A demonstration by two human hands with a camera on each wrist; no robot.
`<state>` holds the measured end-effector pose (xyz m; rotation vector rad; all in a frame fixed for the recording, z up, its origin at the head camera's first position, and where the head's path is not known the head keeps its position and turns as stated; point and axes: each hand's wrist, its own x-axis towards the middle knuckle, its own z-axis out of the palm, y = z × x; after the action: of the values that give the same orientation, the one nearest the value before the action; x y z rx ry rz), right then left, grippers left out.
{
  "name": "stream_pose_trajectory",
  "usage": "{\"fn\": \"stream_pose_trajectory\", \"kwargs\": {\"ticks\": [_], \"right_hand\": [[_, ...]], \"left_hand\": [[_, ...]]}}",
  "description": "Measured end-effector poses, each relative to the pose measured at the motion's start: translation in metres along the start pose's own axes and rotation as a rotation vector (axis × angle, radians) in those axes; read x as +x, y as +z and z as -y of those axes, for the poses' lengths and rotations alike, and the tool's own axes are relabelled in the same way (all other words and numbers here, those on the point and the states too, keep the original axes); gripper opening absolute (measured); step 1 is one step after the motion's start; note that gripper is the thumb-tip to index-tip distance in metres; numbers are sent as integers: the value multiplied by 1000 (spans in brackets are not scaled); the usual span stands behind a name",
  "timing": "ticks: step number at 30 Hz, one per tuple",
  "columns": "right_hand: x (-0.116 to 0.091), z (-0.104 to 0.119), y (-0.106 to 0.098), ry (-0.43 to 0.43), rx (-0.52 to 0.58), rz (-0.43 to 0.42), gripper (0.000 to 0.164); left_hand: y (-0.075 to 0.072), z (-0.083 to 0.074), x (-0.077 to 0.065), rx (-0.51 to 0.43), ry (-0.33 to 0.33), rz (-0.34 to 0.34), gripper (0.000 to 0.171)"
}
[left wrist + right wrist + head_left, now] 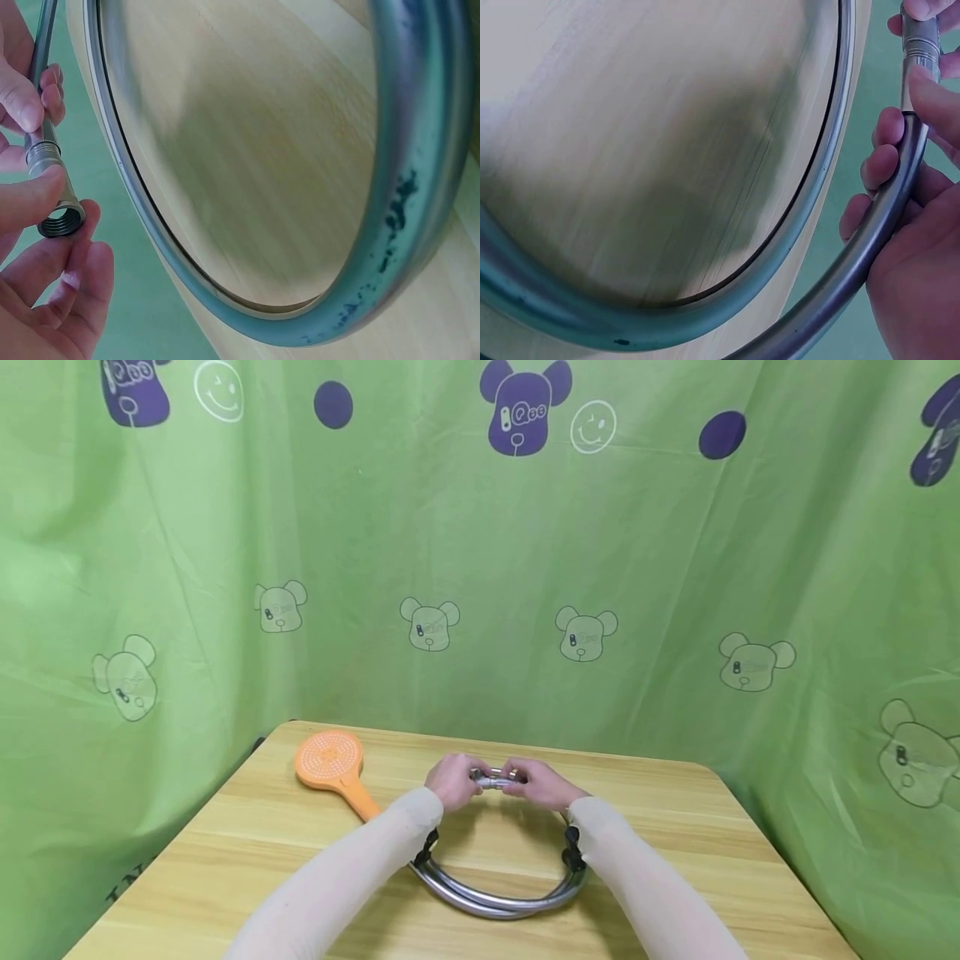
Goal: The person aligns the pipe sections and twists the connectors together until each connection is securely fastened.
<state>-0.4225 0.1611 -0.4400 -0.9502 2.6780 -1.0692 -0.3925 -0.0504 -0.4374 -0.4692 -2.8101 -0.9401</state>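
A grey metallic shower hose [501, 906] lies in a coil, its end raised over the far part of the coil. My left hand [453, 782] pinches the metal nut [61, 217] on that end between thumb and fingers. The nut's open mouth shows screw threads inside in the left wrist view. Curled round the hose just behind the nut is my right hand [546, 785], its thumb on the metal sleeve [907, 90]. To the left, an orange shower head [328, 760] rests on the table with its spray face up, its handle end hidden by my left sleeve.
The wooden table [675, 827] has its far edge just beyond my hands. Behind and at both sides hangs a green printed curtain [487, 543]. Dark wrist gear [573, 847] sits under each sleeve, close above the hose coil.
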Motion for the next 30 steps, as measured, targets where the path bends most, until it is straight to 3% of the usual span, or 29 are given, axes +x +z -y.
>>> {"fn": "stream_pose_trajectory", "kwargs": {"ticks": [2, 12, 18, 30], "right_hand": [[1, 0, -1, -2, -13, 7, 5], [1, 5, -1, 42, -32, 24, 28], [-1, 4, 2, 73, 12, -1, 20], [1, -3, 0, -5, 11, -3, 8]], "left_hand": [[-1, 0, 0, 6, 6, -5, 36], [1, 2, 2, 7, 5, -6, 35], [2, 3, 2, 26, 21, -16, 36], [2, 3, 2, 15, 17, -12, 34]]}}
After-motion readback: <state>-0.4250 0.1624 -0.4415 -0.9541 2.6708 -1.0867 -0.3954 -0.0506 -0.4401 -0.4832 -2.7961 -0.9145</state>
